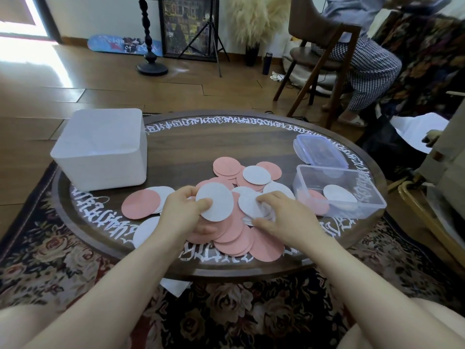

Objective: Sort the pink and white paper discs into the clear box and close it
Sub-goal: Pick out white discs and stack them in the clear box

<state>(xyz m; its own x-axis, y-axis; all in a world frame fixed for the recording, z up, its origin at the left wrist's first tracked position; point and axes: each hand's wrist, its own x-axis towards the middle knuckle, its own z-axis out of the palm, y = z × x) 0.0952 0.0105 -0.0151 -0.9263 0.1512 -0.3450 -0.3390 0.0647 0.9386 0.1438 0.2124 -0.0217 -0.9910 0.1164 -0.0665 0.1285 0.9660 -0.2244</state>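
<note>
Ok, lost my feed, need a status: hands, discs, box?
Left hand holds a white disc; right hand on the pile. Clear box open, few discs inside, lid behind it. Nothing blocking.

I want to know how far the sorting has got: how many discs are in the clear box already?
2 visible in the clear box: a pink disc on the left, a white disc overlapping it. More may lie underneath.

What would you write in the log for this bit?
left hand: holds white disc | right hand: on pile | clear box: open | lid: off
</note>
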